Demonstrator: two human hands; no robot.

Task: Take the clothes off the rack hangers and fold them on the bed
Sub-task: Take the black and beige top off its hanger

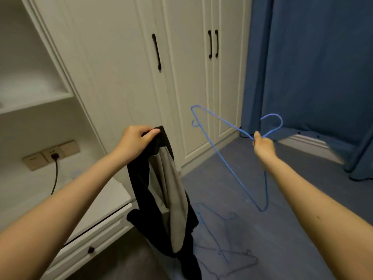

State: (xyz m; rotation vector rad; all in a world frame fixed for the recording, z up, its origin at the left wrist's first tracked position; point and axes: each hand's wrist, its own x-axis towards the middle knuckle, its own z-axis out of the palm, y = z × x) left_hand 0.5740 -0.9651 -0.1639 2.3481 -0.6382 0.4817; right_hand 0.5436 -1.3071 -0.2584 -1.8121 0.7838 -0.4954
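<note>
**Garment off its hanger, folding not begun**

The left hand (pixel 137 138) pinches the top edge of a black-and-grey garment (pixel 161 190), fingers and thumb clamped on the cloth, which hangs free below the grip toward the floor (pixel 252 178). The right hand (pixel 262 145) is closed around the neck of a bare blue hanger (pixel 230 150), held out to the right of the garment and apart from it.

So this piece looks freed. On the floor just right of the garment's lower end lie more empty hangers (pixel 226 247), which suggests other clothes are already off. Behind the garment stands a white wardrobe (pixel 125 63). Neither rack nor bed is in view, so how many clothes remain, or lie folded, cannot be told. This one's folding is not yet done.
</note>
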